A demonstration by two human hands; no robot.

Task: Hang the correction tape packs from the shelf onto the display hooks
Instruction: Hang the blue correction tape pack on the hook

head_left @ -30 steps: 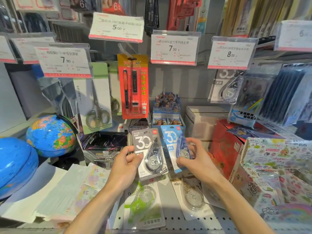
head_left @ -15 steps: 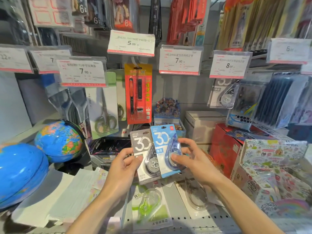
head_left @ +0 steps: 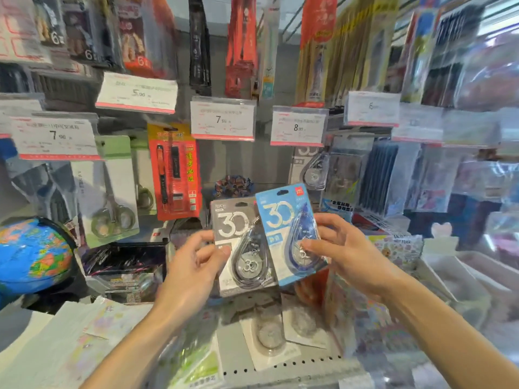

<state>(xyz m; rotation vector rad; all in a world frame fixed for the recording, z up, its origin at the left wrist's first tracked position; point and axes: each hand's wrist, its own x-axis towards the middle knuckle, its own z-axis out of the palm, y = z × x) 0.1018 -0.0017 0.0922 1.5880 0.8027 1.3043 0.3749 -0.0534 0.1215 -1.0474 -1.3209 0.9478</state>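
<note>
Price tags [head_left: 222, 120], hanging scissors [head_left: 112, 217], globe [head_left: 35, 252]

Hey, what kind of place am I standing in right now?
Most likely a stationery shop aisle: price tags clipped above hanging goods, carded scissors on display, and a globe on the shelf.

My left thumb [head_left: 224, 249] hides part of the grey pack [head_left: 241, 248], and the blue pack [head_left: 289, 234] overlaps its right edge. My right fingers [head_left: 314, 245] cover the blue pack's blister. Below my fingers, the packs lying on the shelf [head_left: 280, 369] blur; I cannot read them. Above my fingers, the small print on the price tags [head_left: 222, 119] is too smeared to read. Both my forearms run off the bottom edge.
</note>
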